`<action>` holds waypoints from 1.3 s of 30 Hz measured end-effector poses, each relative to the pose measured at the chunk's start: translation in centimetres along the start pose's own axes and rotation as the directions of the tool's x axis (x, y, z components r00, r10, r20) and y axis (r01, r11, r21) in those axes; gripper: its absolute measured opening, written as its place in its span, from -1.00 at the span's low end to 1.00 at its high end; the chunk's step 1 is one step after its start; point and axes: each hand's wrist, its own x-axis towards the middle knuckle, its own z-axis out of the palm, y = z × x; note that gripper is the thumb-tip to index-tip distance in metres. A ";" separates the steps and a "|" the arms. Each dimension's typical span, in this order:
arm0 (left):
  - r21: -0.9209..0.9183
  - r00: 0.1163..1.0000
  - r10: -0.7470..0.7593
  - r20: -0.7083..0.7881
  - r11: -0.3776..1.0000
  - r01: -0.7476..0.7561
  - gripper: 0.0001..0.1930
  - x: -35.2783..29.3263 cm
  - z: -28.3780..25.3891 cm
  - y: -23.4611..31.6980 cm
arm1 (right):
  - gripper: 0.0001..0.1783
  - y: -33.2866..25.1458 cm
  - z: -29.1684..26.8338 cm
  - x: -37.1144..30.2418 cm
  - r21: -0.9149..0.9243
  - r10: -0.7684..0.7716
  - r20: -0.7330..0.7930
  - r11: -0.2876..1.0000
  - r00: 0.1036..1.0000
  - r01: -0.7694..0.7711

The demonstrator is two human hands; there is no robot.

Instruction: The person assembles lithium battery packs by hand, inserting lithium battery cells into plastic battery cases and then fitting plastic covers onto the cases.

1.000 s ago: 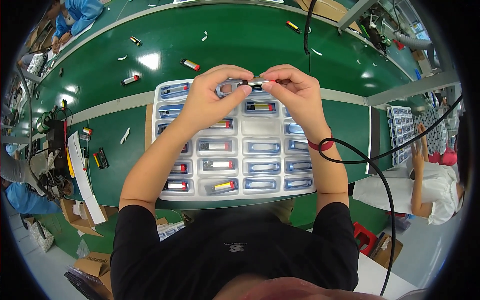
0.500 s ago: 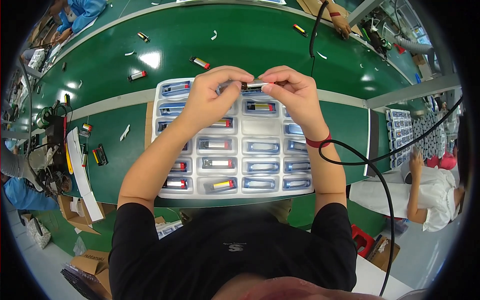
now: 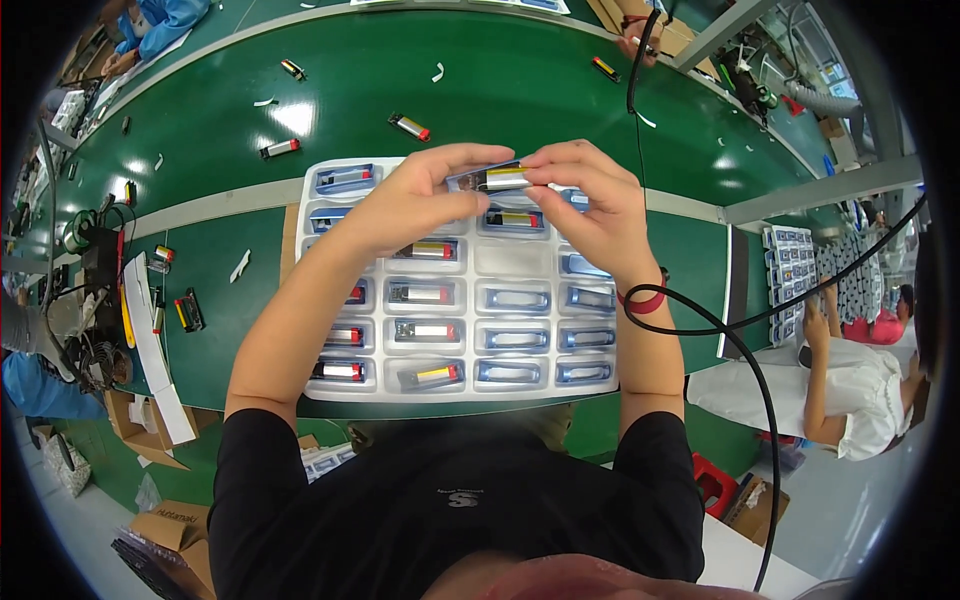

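My left hand (image 3: pixel 420 200) pinches one end of a clear bluish plastic shell (image 3: pixel 462 184) above the far part of a white moulded tray (image 3: pixel 516 258). From the other side, the thumb and fingers of my right hand (image 3: pixel 595 205) close on a silver and yellow battery assembly (image 3: pixel 508 177). It lies in or against the shell; how deeply it is seated I cannot tell. Below, the tray's pockets hold several blue shells (image 3: pixel 518 298), and others with red-ended battery assemblies (image 3: pixel 420 293) in them.
Loose battery assemblies (image 3: pixel 409 127) and white scraps (image 3: pixel 240 265) lie on the green bench. A black cable (image 3: pixel 740 325) loops past my right wrist. Tools and a fan (image 3: pixel 105 350) stand at left. A person in white (image 3: pixel 840 395) is at right; another person's hand (image 3: pixel 638 42) shows far right.
The battery assembly has turned so its silver and yellow face shows, and the blue shell is now visible around it. My right fingers shifted along it. The far co-worker's hand moved left.
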 end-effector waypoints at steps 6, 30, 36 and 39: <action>-0.114 0.998 0.023 0.064 0.993 -0.016 -0.30 0.0 0.5 -0.1 | -0.74 0.5 0.0 0.2 -0.103 -0.084 0.036 0.991 0.996 0.087; -0.011 0.998 0.018 0.058 1.000 -0.018 -0.37 -0.1 0.5 -0.2 | -0.66 0.5 0.4 -0.4 0.276 0.363 0.048 0.890 0.930 -0.362; -0.101 0.991 0.053 0.124 0.994 -0.041 -0.25 -0.4 0.0 0.4 | -0.66 0.9 0.5 -0.3 0.214 0.241 0.004 0.948 0.970 -0.236; -0.108 0.989 0.050 0.139 0.994 -0.036 -0.25 -0.6 0.0 0.6 | -0.66 0.8 0.5 -0.2 0.123 0.134 -0.002 0.984 0.991 -0.132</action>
